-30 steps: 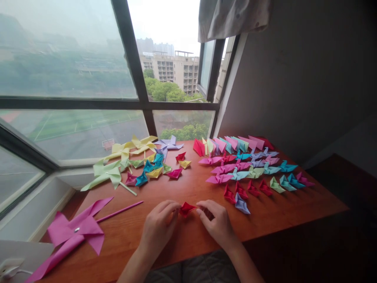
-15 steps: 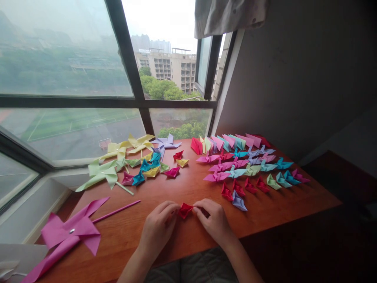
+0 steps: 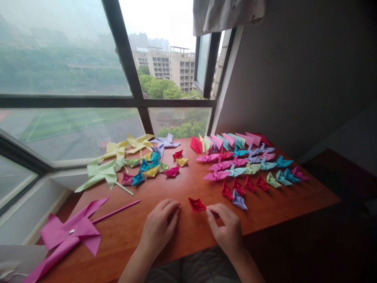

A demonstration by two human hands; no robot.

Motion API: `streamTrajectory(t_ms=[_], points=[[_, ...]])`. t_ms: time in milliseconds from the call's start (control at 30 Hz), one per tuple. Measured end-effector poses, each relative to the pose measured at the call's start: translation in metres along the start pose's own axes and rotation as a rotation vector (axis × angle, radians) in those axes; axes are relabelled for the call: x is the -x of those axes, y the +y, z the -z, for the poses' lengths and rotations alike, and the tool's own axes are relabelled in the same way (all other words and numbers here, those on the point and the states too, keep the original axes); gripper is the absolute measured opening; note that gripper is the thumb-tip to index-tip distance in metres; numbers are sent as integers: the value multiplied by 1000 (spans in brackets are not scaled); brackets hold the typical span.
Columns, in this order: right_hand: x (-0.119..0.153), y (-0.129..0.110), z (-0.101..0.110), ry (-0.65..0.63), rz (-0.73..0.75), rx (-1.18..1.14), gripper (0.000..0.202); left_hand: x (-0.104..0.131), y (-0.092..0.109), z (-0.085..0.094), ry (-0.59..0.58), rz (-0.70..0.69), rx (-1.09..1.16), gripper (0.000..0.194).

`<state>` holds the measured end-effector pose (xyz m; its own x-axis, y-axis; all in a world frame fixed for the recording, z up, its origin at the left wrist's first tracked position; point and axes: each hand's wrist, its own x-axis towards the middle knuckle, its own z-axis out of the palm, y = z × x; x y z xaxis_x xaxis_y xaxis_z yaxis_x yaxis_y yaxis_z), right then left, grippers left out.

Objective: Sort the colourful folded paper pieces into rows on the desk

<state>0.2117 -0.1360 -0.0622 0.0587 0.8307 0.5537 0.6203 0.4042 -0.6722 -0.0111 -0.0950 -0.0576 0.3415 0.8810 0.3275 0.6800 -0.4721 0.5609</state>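
Red paper boat (image 3: pixel 196 205) pinched at one tip by right hand (image 3: pixel 226 223), over wooden table (image 3: pixel 188 237).
Table bears pinwheels (image 3: pixel 71 232) left, rows of paper cranes (image 3: pixel 217 176) right. Boat small, creased, hollow on top, pointed ends; right thumb and finger grip its right tip. Left hand (image 3: pixel 160 223) curled, apart from boat; cannot tell whether thumb meets index finger. Both forearms enter from near edge.

Red paper boat (image 3: pixel 196 205) now apart from the left hand (image 3: pixel 159 221) and farther right with the right hand (image 3: pixel 226 225)
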Motion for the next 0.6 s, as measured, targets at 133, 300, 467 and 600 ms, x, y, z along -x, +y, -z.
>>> streamTrajectory(t_ms=[133,300,467,600], points=[[13,0,35,125,4,107,10,0,1,0,-19,3,1,18],[20,29,88,351,-114,403,15,1,-2,-1,-44,12,11,17],[30,76,115,411,-228,656,34,1,-2,-1,-57,19,16,17],[37,92,113,375,-275,677,41,0,-3,-3,-68,27,23,17]])
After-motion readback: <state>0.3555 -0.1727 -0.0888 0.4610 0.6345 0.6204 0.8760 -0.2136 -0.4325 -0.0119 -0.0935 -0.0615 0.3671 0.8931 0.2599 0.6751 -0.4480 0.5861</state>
